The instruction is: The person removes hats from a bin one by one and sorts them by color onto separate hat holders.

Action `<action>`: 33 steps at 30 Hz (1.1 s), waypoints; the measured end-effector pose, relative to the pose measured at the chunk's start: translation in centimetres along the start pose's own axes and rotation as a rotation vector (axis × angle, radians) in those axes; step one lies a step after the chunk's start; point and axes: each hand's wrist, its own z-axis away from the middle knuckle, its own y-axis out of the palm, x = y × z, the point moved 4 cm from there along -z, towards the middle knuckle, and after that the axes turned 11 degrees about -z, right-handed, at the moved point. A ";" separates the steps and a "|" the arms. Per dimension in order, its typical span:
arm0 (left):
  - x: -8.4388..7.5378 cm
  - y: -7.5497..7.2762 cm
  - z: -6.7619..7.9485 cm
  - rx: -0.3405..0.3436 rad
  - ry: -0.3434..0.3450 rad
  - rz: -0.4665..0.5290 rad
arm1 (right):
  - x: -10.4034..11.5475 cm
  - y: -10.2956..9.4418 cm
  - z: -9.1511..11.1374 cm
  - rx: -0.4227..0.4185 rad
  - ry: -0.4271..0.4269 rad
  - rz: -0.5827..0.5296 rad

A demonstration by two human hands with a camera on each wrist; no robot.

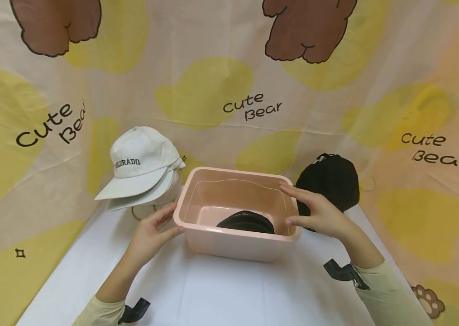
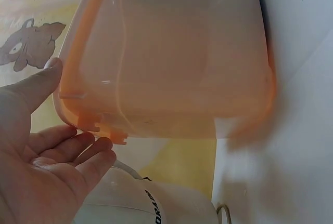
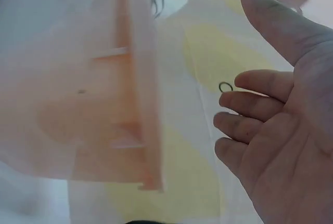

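Basically, pink plastic tub is mid-frame, a bit below ctr, mouth up, on or just over the white tabletop; can't tell if the base is fully flat. L hand is at its left end: fingertips touch the rim by the corner, thumb apart from the other fingers, no clear firm pinch. R hand is at the right end, fingers nearly straight, thumb spread wide; R wrist view shows a gap to the tub, so nothing pinched.

Handling, prob.: light, thin-walled, fairly stiff w/ slight flex, smooth so maybe slippery, not v. fragile. Best hold = both short ends, fingers under the lip, kept level, b/c the black cap lying inside could slide.

Around it: white caps stacked left of ctr, close to the tub's left end, top one reading COLORADO; they'd crowd L fingers a bit. Another black cap, right of ctr, partly behind R hand, tight on that side too. Patterned cloth fills the upper frame, prob. limiting room at the back.
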 end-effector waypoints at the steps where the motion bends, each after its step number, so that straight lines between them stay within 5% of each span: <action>1: 0.0 0.0 0.0 -0.002 -0.004 0.003 | 0.2 -0.1 -0.5 0.022 -0.001 0.002; 20: 0.0 -0.2 0.0 -0.021 -0.044 0.045 | 1.8 1.0 -9.6 0.502 0.062 -0.091; 25: 0.0 -0.2 0.0 -0.016 -0.044 0.052 | 2.0 2.3 -10.9 0.619 0.092 -0.154; 33: 0.1 -0.1 -0.2 -0.005 -0.035 0.070 | 1.7 4.5 -11.7 0.726 0.147 -0.111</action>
